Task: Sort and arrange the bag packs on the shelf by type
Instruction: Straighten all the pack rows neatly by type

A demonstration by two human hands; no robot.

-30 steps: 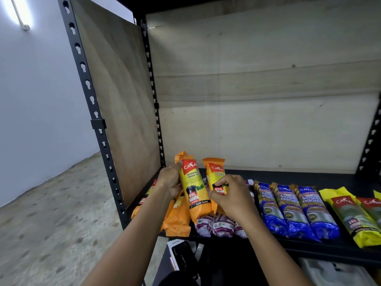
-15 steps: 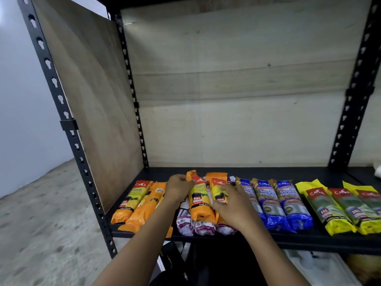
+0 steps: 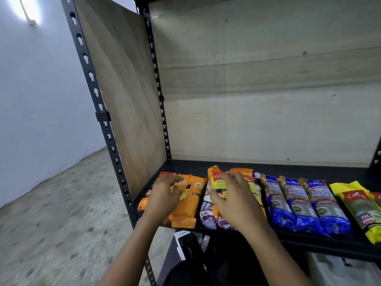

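Note:
Bag packs lie in a row on the black shelf (image 3: 268,169). My left hand (image 3: 165,196) rests on the orange packs (image 3: 188,205) at the left end, fingers curled around the edge of one. My right hand (image 3: 233,200) is closed on an orange-and-yellow pack (image 3: 217,181) lying over white-and-purple packs (image 3: 208,215). A second orange-and-yellow pack (image 3: 242,172) shows behind my right hand. To the right are three blue packs (image 3: 299,203), then yellow packs (image 3: 358,205) at the right edge.
The black steel upright (image 3: 97,96) and a plywood side panel (image 3: 127,89) close off the left. A plywood back panel (image 3: 268,120) stands behind the shelf. Dark objects and a white item (image 3: 329,269) sit on the level below. Speckled floor (image 3: 51,213) lies to the left.
My left hand has let go of the orange-and-yellow pack and moved left onto the orange packs. My right hand has moved onto that orange-and-yellow pack. The camera has swung left.

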